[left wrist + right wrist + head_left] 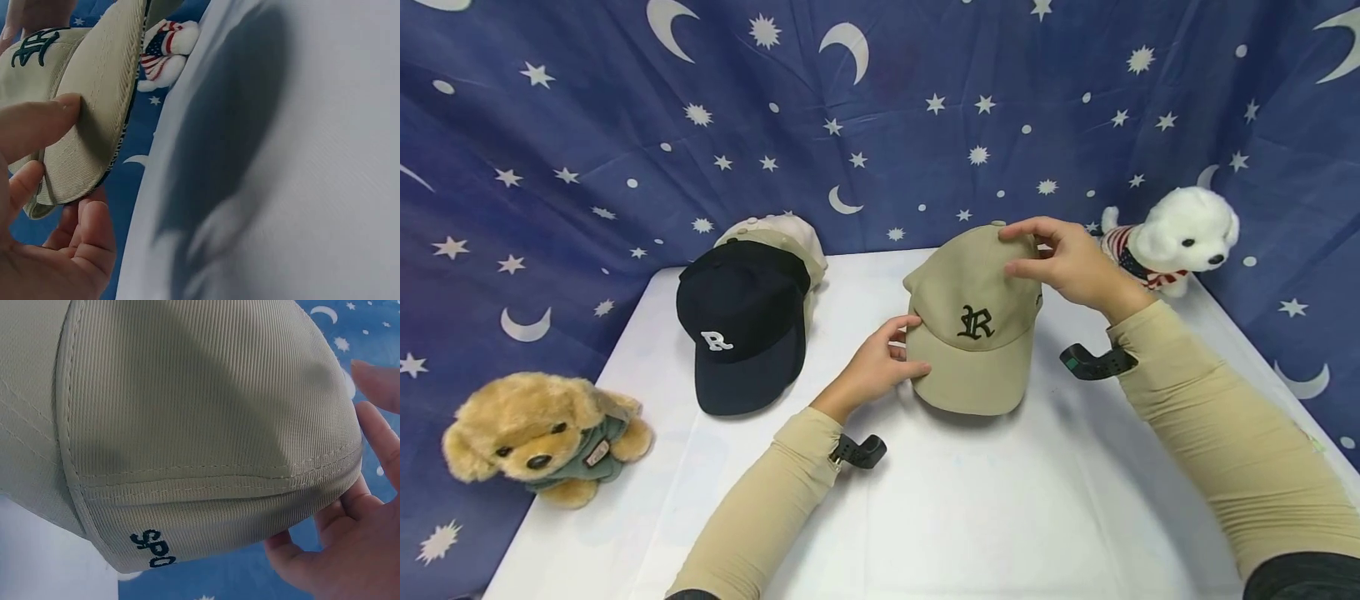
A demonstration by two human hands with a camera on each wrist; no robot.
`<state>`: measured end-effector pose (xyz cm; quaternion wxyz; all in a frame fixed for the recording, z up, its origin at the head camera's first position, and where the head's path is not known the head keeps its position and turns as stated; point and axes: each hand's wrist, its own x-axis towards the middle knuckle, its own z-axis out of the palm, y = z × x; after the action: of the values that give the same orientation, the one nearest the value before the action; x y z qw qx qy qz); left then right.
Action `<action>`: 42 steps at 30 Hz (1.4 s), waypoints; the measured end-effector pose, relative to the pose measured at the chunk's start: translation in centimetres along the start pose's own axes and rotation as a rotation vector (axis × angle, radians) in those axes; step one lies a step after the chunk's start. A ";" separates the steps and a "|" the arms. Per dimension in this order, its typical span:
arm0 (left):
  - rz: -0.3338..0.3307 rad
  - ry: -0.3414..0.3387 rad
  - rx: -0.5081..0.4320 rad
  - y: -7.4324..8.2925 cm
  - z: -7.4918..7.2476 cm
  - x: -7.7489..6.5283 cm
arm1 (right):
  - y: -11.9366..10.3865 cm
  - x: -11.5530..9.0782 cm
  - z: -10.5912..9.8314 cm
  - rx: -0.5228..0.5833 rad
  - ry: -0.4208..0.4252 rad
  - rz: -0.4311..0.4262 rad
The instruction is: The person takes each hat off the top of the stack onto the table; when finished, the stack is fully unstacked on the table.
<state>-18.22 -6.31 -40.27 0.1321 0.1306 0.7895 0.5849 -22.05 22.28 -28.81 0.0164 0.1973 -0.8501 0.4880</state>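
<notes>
A khaki baseball cap (pixel 977 275) with a dark letter on its front is held between both hands, brim toward me. My left hand (pixel 883 362) pinches the left side of the brim (pixel 94 137), thumb on top and fingers beneath. The right hand (pixel 1067 267) holds the crown at its upper right. In the right wrist view, some of its fingers (pixel 284 553) reach behind the cap's lower edge, by the crown (pixel 200 406) and dark stitched lettering. The brim hangs above the white table, casting a shadow in the left wrist view.
Left of the hands, a navy cap (pixel 741 308) rests over lighter caps (pixel 786 229) on the white table (pixel 955 517). A tan plush dog (pixel 542 433) sits at left, a white plush dog (pixel 1183 233) at back right. A blue star-patterned cloth (pixel 910 133) hangs behind.
</notes>
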 end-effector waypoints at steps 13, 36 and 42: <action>0.011 0.042 -0.022 0.0 2.6 4.0 | 1.8 0.9 -2.0 -0.072 0.049 0.088; 0.034 0.049 0.111 1.6 6.6 10.8 | 5.2 4.1 -6.2 -0.182 0.139 0.158; 0.030 0.066 0.113 1.6 7.3 12.4 | 6.1 4.8 -7.2 -0.210 0.133 0.187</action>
<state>-27.04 5.10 -41.43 0.0896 0.1302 0.8232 0.5453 -29.78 29.44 -29.02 0.0478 0.0815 -0.9082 0.4076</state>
